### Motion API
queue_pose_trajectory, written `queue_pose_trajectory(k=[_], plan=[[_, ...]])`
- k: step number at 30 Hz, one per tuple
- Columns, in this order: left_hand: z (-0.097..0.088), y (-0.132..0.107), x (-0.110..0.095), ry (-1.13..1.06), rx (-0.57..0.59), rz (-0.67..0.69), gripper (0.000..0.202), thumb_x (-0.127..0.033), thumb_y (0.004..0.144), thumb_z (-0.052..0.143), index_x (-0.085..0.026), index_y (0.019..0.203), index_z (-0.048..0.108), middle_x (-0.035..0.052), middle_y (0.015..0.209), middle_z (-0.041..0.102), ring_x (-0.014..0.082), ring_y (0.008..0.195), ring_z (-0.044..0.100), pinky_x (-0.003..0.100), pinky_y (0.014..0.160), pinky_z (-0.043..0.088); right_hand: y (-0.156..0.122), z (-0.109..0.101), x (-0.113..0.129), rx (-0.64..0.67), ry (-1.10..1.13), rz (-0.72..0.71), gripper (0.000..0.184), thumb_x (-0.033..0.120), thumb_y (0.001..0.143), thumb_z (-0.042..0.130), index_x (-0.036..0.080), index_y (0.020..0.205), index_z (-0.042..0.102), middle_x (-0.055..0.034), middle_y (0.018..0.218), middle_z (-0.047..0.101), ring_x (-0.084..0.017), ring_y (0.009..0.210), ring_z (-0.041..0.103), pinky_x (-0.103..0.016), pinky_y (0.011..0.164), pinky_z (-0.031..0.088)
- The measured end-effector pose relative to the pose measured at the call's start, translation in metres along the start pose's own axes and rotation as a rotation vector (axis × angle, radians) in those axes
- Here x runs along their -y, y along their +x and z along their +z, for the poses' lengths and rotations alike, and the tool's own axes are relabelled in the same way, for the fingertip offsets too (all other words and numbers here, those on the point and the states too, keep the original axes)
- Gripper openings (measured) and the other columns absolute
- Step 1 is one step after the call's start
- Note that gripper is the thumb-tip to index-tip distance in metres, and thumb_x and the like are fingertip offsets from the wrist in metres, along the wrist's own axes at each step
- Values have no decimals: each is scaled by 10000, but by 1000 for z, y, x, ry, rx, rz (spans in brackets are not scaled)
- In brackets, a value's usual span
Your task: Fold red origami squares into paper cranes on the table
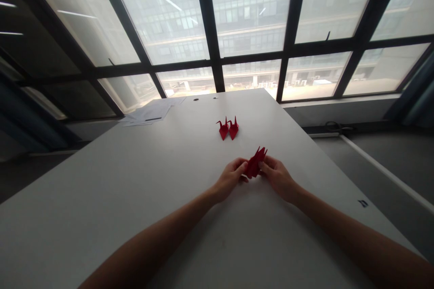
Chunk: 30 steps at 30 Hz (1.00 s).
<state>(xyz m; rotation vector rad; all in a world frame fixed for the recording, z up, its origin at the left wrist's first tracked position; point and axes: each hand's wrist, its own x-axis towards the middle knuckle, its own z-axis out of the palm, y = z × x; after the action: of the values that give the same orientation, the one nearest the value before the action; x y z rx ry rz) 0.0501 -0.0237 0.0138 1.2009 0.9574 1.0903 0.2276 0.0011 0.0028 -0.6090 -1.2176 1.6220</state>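
A folded red origami paper crane point(254, 165) is held just above the white table, its narrow points directed up and away from me. My left hand point(232, 175) pinches its left side between thumb and fingers. On the opposite side my right hand point(278, 175) grips it, thumb on the near face; the fingers behind the paper are partly hidden. Farther back, two finished-looking red paper cranes stand side by side on the table, a left crane point(223, 131) and a right crane point(233, 130), close together with necks and tails raised.
The white table point(142, 180) stretches toward large dark-framed windows. Loose white papers point(149, 112) with a dark pen-like item point(153, 119) lie at its far left. A small dark mark point(362, 203) is near the right edge. Cables point(339, 126) run along the floor beyond.
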Motion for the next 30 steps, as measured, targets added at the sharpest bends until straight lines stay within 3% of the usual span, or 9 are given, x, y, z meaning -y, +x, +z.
queue_pose_trajectory(k=[5, 13, 20, 30], plan=[[-2, 1, 3, -44, -150, 64, 336, -416, 825, 721, -176, 1057, 679, 53, 907, 661, 147, 782, 597, 247, 659, 458, 1, -1, 1, -118, -20, 73, 311, 411, 759, 761, 170, 953, 725, -83, 954, 740, -217, 822, 668, -356, 765, 517], [-5, 3, 6, -122, -177, 55, 343, -413, 777, 770, -179, 1026, 744, 64, 922, 685, 133, 749, 571, 243, 644, 429, -2, 1, 7, 12, -138, 138, 339, 413, 754, 750, 169, 988, 732, -62, 949, 746, -189, 788, 645, -306, 722, 493], [-6, 3, 8, -112, -188, 90, 301, -393, 751, 797, -178, 954, 740, 29, 807, 653, 114, 686, 545, 243, 637, 417, -2, 2, 8, 27, -201, 142, 339, 427, 757, 738, 160, 965, 731, -53, 897, 740, -182, 758, 632, -297, 687, 478], [-7, 2, 7, -71, -165, 97, 288, -355, 758, 787, -171, 965, 708, 35, 866, 667, 110, 710, 552, 235, 652, 416, -4, 6, 13, 37, -225, 149, 327, 423, 751, 737, 164, 950, 738, -55, 887, 744, -183, 744, 638, -303, 681, 493]])
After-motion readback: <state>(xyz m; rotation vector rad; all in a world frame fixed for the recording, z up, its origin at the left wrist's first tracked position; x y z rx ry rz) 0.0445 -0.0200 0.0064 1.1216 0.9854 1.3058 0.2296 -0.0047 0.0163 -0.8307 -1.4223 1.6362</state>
